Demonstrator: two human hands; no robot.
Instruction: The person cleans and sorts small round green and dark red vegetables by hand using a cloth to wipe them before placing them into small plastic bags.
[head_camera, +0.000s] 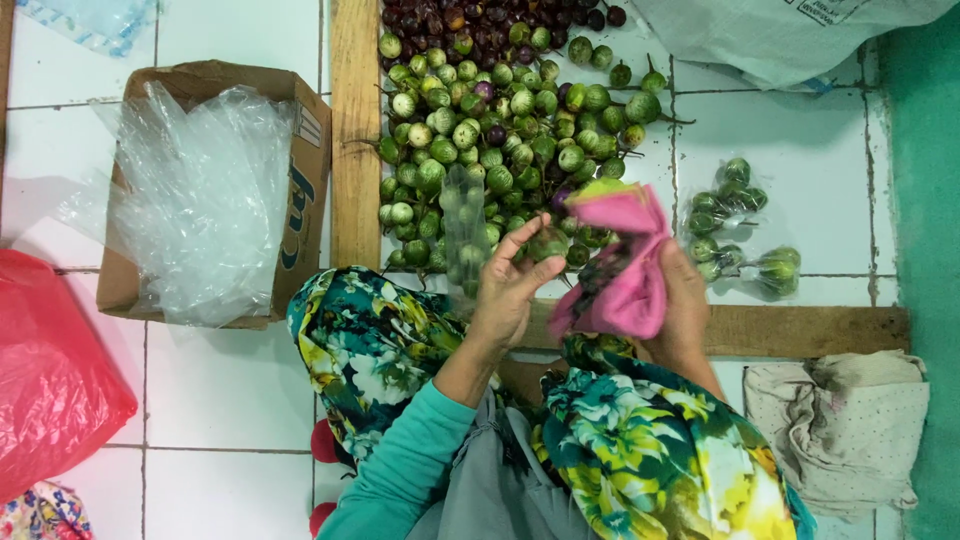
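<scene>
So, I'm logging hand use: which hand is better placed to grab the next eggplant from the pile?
Probably the left hand: it sits at the edge of the pile, fingers on one green eggplant. The right hand is full of pink cloth.

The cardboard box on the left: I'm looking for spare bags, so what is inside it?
The cardboard box holds a loose heap of clear plastic bags that spills over its rim. Whatever lies beneath them is covered, and the box's bottom cannot be seen.

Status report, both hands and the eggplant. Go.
Left hand holds a small round green eggplant and a clear plastic bag. Right hand grips a pink cloth. Nothing blocking.
</scene>
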